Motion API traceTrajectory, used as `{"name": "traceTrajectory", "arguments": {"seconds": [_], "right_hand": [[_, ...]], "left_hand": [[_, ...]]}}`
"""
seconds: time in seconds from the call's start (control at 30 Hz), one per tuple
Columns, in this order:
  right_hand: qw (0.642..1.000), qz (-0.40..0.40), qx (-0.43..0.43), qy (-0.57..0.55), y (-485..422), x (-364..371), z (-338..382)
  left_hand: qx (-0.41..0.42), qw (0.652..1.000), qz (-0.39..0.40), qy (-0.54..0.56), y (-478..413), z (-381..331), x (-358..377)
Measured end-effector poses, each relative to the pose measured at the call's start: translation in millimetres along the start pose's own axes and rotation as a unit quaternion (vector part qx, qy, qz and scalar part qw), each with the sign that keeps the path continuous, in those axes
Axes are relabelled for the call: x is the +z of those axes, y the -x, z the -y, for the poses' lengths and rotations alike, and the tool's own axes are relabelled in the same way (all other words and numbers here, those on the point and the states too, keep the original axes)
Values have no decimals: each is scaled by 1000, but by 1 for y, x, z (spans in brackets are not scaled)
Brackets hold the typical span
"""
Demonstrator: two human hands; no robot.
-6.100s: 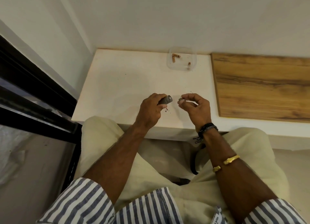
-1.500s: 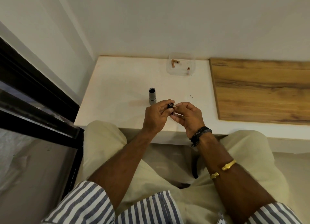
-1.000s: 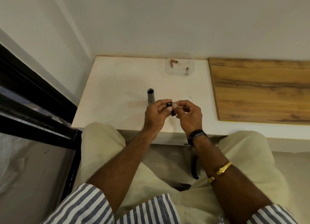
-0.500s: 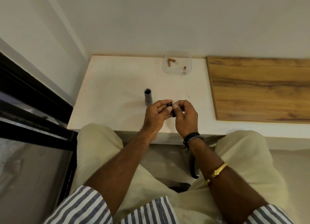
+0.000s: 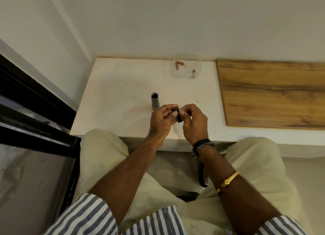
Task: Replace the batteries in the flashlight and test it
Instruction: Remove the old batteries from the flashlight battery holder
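Mid-frame, the left hand [image 5: 162, 119] and right hand [image 5: 194, 122] both pinch a small black part [image 5: 178, 114] between fingertips and thumbs. Just above the left hand, the grey flashlight tube [image 5: 155, 102] stands upright, open end up, on the white table [image 5: 119, 94]. At upper centre, a clear tray [image 5: 186, 72] holds three copper-coloured batteries [image 5: 177, 65], their print too small to read.

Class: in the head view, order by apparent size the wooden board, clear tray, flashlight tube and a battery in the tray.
Largest to smallest:
1. wooden board
2. clear tray
3. flashlight tube
4. battery
The tube's nearness changes nothing.
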State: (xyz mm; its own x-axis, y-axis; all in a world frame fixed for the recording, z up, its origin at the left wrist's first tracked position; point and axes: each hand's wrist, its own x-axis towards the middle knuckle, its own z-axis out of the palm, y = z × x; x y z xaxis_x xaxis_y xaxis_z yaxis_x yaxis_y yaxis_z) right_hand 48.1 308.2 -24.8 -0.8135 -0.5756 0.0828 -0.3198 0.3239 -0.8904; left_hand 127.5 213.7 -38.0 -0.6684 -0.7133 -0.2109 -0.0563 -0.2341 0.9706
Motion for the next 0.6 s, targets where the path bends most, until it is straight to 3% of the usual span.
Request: {"name": "traceTrajectory", "arguments": {"seconds": [0.23,0.37,0.47,0.6], "right_hand": [[996,-36,28,-73,-4,-4,1],[981,-90,96,-142,-19,-13,-6],[973,-134,145,-123,-33,-25,-22],[973,-114,196,-42,-49,-35,-42]], "left_hand": [[-27,998,22,51,-2,-4,-3],[-91,990,22,107,-3,-3,-3],[-146,973,9,181,-7,-3,-7],[-144,970,10,196,-8,-4,-9]]}}
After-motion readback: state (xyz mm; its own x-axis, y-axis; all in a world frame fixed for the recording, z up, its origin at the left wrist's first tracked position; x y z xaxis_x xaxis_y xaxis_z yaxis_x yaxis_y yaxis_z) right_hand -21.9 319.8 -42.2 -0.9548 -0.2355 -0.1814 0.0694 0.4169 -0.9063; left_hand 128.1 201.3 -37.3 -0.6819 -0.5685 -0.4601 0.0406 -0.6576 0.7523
